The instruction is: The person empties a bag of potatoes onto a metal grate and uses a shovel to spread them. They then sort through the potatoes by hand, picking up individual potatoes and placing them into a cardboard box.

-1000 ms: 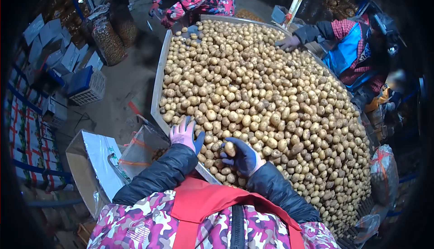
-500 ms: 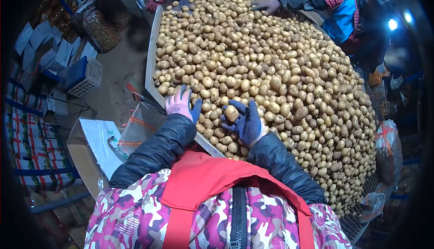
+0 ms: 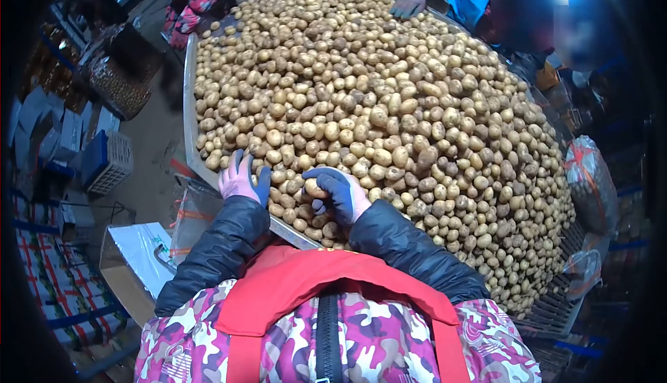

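A broad heap of potatoes (image 3: 368, 91) covers the metal-rimmed sorting table in front of me. My right hand (image 3: 342, 195), in a blue and pink glove, is closed around a single potato (image 3: 315, 188) just above the near part of the heap. My left hand (image 3: 243, 178), in a matching glove, rests at the table's left rim (image 3: 191, 115) with its fingers apart against the potatoes there. Nothing shows in its grasp, though the undersides of the fingers are hidden.
An open cardboard box (image 3: 132, 272) with a plastic liner stands left of my arm. A blue and white crate (image 3: 108, 160) is on the floor. A filled mesh bag (image 3: 590, 181) hangs at the right. Across the table, one co-worker's gloved hand (image 3: 408, 4) touches the heap.
My view has shifted, so the table appears lower and further left. My right hand has turned from palm-up to gripping the potato with its back showing. My left hand stays at the rim.
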Motion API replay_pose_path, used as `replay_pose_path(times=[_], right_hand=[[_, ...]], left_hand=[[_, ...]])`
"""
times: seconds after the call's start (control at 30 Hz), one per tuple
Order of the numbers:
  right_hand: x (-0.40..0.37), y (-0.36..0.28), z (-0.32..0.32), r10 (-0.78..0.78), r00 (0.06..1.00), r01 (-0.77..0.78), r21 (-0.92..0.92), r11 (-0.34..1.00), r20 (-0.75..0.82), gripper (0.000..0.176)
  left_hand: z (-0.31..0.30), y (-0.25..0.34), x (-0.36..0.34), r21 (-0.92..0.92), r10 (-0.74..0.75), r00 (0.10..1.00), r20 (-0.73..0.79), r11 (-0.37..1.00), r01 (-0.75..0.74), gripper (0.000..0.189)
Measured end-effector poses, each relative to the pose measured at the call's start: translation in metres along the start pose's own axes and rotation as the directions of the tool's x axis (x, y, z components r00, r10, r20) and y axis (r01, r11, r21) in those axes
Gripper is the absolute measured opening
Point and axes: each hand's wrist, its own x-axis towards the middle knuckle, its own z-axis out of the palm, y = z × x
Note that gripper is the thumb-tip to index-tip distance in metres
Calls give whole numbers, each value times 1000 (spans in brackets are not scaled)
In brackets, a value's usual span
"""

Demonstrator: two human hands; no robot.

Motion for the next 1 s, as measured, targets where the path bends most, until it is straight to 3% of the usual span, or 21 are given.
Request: replay_pose_path(times=[0.07,0.13,0.17,0.2,0.27,0.33,0.43,0.7,0.83,0.9,1.0], right_hand=[[-2,-4,2,-3,1000,3,-7,1000,-22,31],[0,0,1,-106,994,106,-115,988,5,30],[1,-1,0,-102,994,102,3,995,39,31],[-1,-1,0,11,1000,-10,90,996,-7,33],[6,1,-3,149,989,-141,322,936,-1,43],[11,6,-5,70,997,-81,332,940,45,80],[12,3,-16,51,989,-99,357,929,141,89],[14,9,-21,23,986,-104,501,859,166,87],[13,11,-24,0,998,-41,714,699,57,80],[15,18,-35,-150,986,47,767,640,66,72],[-1,2,-36,-108,994,81,688,721,-4,62]], left_hand=[[1,2,1,-33,-14,1000,21,999,15,56],[-1,2,1,-36,-27,999,23,999,28,56],[0,1,1,-35,-17,1000,15,999,18,56],[0,1,0,-28,-22,1000,10,999,22,56],[-2,2,0,-29,-30,999,33,999,31,56],[0,0,0,-17,-30,999,40,999,31,56],[2,-3,0,-30,-12,999,33,999,13,57],[-1,2,1,-25,-23,999,23,999,24,56],[0,0,1,-30,-10,1000,17,999,11,56],[0,1,1,-37,-12,1000,24,999,13,56],[-1,1,0,-42,-18,999,30,999,20,57]])
